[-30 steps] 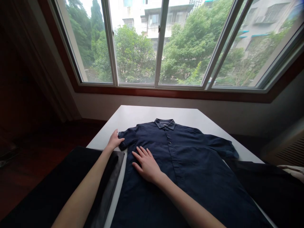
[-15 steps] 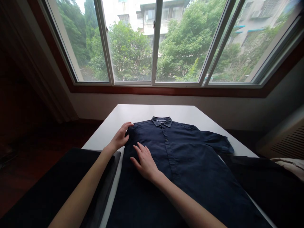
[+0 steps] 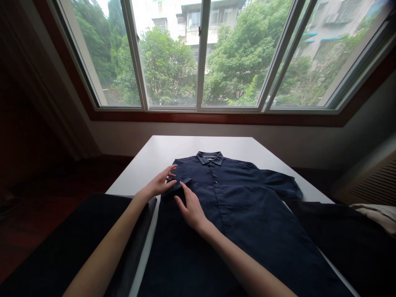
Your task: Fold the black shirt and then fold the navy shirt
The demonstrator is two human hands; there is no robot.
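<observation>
Resting open and slightly apart, the left hand (image 3: 159,183) touches the folded-in sleeve (image 3: 185,180) of a dark blue shirt (image 3: 238,214), while the right hand (image 3: 192,211) lies on its front. The shirt lies face up on a white table (image 3: 198,148), below a window (image 3: 201,53) showing trees (image 3: 167,66); dark cloth (image 3: 340,235) lies at right.

Slender bare left forearm (image 3: 105,243) at seven o'clock, right forearm (image 3: 244,264) at five o'clock, ending in long-fingered left hand (image 3: 157,184) and right hand (image 3: 192,212)
</observation>
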